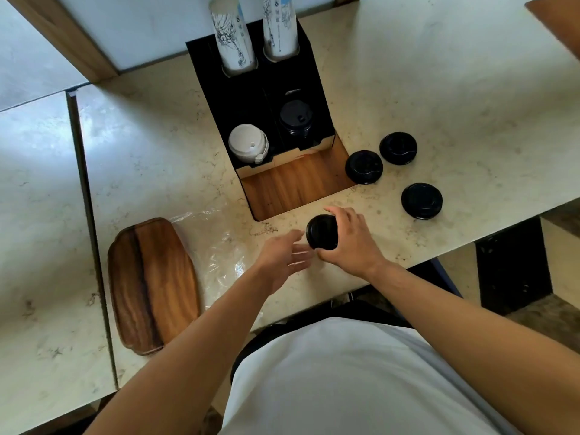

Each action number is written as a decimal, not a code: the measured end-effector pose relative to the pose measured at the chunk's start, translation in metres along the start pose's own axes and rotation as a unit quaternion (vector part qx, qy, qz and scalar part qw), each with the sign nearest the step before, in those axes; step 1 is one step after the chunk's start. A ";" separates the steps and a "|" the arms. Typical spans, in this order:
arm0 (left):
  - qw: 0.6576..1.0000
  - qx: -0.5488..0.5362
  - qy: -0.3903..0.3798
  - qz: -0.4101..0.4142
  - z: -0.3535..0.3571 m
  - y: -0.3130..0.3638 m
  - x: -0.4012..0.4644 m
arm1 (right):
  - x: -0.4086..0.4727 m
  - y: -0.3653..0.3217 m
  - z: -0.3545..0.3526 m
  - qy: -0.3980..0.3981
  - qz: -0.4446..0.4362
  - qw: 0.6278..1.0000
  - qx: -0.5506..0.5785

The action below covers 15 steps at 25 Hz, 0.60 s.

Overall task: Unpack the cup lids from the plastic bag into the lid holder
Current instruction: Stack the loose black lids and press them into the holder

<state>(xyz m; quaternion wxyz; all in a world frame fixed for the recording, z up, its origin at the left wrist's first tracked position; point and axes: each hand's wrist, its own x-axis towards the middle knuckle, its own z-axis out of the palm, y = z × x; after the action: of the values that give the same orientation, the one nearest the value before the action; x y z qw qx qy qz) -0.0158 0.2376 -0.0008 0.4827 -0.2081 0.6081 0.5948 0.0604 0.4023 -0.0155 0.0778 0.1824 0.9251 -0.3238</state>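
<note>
Right hand [351, 243] curls round a short stack of black lids [322, 232] low centre of the frame; the holder [216, 98] lies up-frame of it, its black-lid slot [296, 120] almost straight above, stack axis tilted toward the camera. Left hand [282, 255] hovers just left of the stack, fingers straight, holding nothing, blurred. Count: three loose black lids [364, 167] at right, one white lid stack [248, 142], two cup stacks [233, 36], one flat plastic bag [219, 255], one wooden tray [153, 284].

Holder's wooden front bay [292, 183] open — loose lids [364, 167] flank right.
</note>
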 end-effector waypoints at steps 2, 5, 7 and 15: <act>0.998 -0.032 -0.032 0.044 0.000 -0.001 -0.002 | -0.008 -0.009 0.003 -0.021 -0.031 0.999 0.029; 0.993 -0.075 -0.012 0.090 -0.004 -0.003 -0.002 | -0.018 -0.020 0.009 -0.030 -0.068 0.996 0.053; 0.992 -0.092 -0.001 0.088 -0.009 -0.005 0.000 | -0.022 -0.023 0.012 -0.026 -0.075 0.995 0.066; 0.992 -0.107 -0.060 0.031 0.003 -0.007 0.011 | -0.034 0.006 0.000 -0.010 -0.003 0.987 0.159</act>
<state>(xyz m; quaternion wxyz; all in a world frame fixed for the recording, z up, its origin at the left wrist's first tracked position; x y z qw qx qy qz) -0.0139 0.2421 -0.0138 0.4747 -0.2041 0.5169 0.6825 0.0943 0.3970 -0.0103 0.0568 0.1867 0.8616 -0.4686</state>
